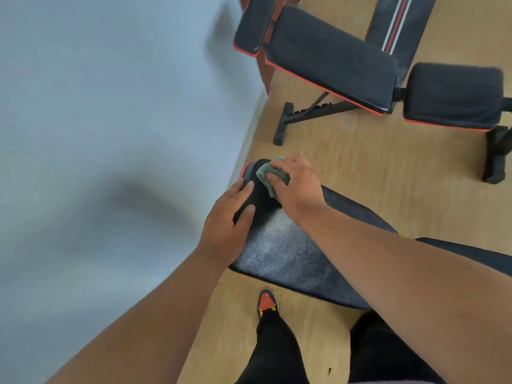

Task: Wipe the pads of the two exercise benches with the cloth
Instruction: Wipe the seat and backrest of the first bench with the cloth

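— Wooden floor (346, 167) under you; where's the cloth (270, 176)?
— Bunched under your right hand (296, 184), fingers curled on it, at the near bench pad's (288, 253) far end.
— And your left hand (225, 225)?
— Flat, fingers straight, beside the cloth; the pad's long axis runs back toward you.

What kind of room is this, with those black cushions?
Probably a small gym or workout room. A padded exercise bench stands on the wooden floor, and a second bench is being wiped with a cloth.

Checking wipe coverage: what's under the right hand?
A green cloth, gripped by the right hand against the near bench's small end pad. The pad surface beneath the cloth is hidden.
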